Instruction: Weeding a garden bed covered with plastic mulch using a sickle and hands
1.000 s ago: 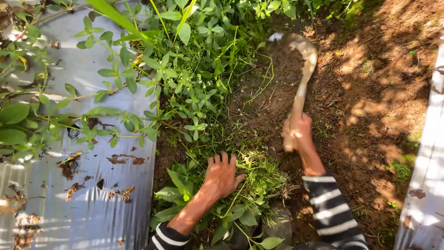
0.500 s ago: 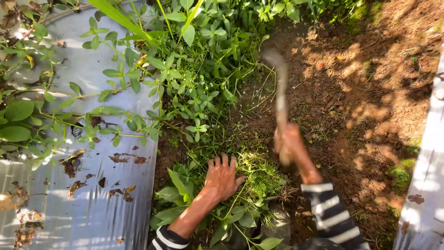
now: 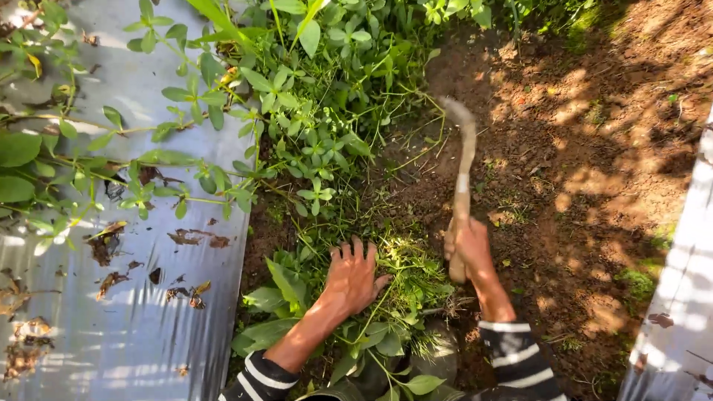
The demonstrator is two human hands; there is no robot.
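The right hand (image 3: 468, 249) is fisted around the wooden handle of a hoe (image 3: 462, 174), blade raised toward 12 o'clock over bare soil (image 3: 594, 148). The left hand (image 3: 353, 275) presses flat, fingers spread, on weeds (image 3: 327, 134). Silver plastic mulch (image 3: 148, 312) lies at 9 o'clock.

My right hand (image 3: 468, 249) is wrapping the tool's wooden handle (image 3: 462, 200), hiding its lower end; the blade (image 3: 457, 111) is blurring. Weeds (image 3: 401, 267) are covering the soil under my left hand (image 3: 353, 278). The bottom edge is cutting off both sleeves.
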